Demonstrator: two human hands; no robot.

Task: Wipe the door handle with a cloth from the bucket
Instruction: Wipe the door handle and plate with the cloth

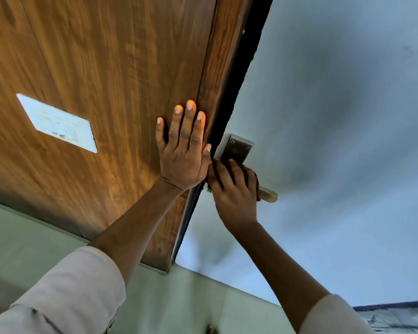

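A pale grey door meets a wooden wall panel. My left hand lies flat and open on the panel; my right hand is closed on a dark cloth around the brass lever handle. The lever's long axis points lower right, away from its backplate. Pressing could swing the door, slipping the cloth off.

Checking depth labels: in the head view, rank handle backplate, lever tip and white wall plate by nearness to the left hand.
1. Handle backplate, just right of the left hand.
2. Lever tip, lower right, beyond the right hand.
3. White wall plate, far left on the wood panel.
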